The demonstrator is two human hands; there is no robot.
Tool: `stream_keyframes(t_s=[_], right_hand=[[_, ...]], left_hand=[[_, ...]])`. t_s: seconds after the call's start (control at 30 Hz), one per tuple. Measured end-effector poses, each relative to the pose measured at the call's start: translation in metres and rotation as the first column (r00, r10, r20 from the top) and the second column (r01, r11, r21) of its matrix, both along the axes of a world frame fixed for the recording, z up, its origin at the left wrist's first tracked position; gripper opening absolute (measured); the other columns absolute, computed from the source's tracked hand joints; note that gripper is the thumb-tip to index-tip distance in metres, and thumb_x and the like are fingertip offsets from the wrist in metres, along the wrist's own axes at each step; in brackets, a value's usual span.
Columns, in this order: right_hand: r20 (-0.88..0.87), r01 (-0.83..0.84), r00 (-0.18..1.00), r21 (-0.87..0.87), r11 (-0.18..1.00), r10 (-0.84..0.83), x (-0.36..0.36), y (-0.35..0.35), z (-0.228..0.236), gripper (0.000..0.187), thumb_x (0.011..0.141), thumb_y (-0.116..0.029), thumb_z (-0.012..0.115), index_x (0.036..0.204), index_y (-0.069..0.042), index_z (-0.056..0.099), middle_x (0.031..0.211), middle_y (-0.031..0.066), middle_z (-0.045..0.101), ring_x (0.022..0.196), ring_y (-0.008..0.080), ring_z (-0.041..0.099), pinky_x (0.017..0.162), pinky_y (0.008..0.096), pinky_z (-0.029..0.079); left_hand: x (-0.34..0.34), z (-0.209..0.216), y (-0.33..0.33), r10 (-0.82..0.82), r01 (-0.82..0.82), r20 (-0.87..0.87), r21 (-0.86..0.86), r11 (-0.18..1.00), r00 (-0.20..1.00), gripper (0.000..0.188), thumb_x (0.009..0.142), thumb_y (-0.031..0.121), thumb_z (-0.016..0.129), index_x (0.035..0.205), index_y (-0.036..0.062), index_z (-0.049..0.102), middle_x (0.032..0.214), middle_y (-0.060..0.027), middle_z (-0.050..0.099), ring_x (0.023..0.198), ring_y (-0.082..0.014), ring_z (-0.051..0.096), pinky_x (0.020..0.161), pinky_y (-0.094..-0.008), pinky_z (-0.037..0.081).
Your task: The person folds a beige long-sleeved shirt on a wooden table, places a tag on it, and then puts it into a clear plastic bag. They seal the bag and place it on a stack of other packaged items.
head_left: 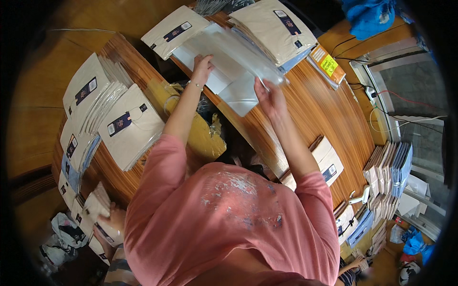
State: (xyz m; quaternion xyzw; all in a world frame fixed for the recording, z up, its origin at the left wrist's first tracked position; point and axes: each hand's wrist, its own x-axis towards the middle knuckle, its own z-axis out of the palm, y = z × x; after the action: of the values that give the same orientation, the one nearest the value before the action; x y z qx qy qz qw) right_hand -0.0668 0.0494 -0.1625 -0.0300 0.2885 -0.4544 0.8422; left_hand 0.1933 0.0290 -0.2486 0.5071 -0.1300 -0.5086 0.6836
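Note:
Clear plastic bags [241,59] lie in a stack across the far part of the wooden table, the near corner of one jutting over its edge. My left hand [202,69] rests at the left side of the bags, its fingers apart. At the right side, my right hand [271,97] pinches the edge of a clear bag. Just beyond my left hand sits a bagged cream garment [167,35] with a dark tag. A taller pile of folded cream garments [274,28] stands to the right of it, with blue ones beneath.
Folded, tagged garments [131,124] cover the left table. An orange packet with a yellow label [328,64] lies at the far right, and garment stacks [389,167] stand near the window. Other people's hands [112,221] hold a packed garment at lower left. Yellow wrapping [205,136] fills the gap.

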Motion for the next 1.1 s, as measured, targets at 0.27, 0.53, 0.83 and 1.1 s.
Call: stream_keyframes(t_s=[0.27, 0.53, 0.83, 1.1], right_hand=[[-0.275, -0.003, 0.961, 0.051, 0.999, 0.018, 0.047, -0.021, -0.021, 0.065, 0.085, -0.007, 0.057, 0.137, -0.01, 0.017, 0.115, 0.0163, 0.043, 0.104, 0.0332, 0.055, 0.087, 0.043, 0.048], [-0.743, -0.259, 0.65, -0.416, 0.872, -0.161, 0.039, -0.035, -0.027, 0.026, 0.083, -0.003, 0.059, 0.109, -0.002, 0.056, 0.092, 0.0078, 0.057, 0.08, 0.0156, 0.06, 0.065, 0.0276, 0.049], [-0.753, 0.003, 0.648, -0.144, 0.99, -0.112, 0.047, -0.077, -0.061, 0.043, 0.078, -0.008, 0.069, 0.111, -0.004, 0.041, 0.071, 0.0108, 0.056, 0.045, 0.0167, 0.054, 0.037, 0.0285, 0.043], [-0.744, 0.042, 0.577, -0.386, 0.922, -0.338, 0.047, -0.073, -0.088, 0.016, 0.08, -0.011, 0.067, 0.088, -0.001, 0.057, 0.061, 0.0053, 0.053, 0.041, 0.0125, 0.049, 0.033, 0.0257, 0.034]], left_hand=[[-0.007, -0.008, 0.013, 0.127, -0.127, 0.445, -0.028, 0.991, 0.886, 0.082, 0.076, 0.014, 0.069, 0.138, -0.0056, 0.019, 0.135, -0.0263, 0.027, 0.119, -0.0346, 0.039, 0.101, -0.0397, 0.032], [-0.035, 0.041, 0.005, 0.129, 0.038, 0.984, -0.135, 0.99, 0.121, 0.049, 0.073, 0.005, 0.064, 0.12, 0.0057, 0.048, 0.127, -0.019, 0.041, 0.117, -0.0354, 0.04, 0.103, -0.042, 0.029], [-0.08, 0.013, -0.028, -0.013, 0.4, 0.995, 0.051, 0.915, -0.098, 0.034, 0.082, 0.016, 0.057, 0.115, 0.009, 0.052, 0.124, -0.0075, 0.051, 0.123, -0.0291, 0.041, 0.101, -0.0521, 0.028], [-0.082, 0.011, -0.017, -0.029, 0.405, 0.987, 0.09, 0.91, -0.156, 0.042, 0.084, 0.026, 0.059, 0.122, 0.0104, 0.049, 0.129, -0.006, 0.049, 0.126, -0.0278, 0.037, 0.103, -0.0542, 0.023]])
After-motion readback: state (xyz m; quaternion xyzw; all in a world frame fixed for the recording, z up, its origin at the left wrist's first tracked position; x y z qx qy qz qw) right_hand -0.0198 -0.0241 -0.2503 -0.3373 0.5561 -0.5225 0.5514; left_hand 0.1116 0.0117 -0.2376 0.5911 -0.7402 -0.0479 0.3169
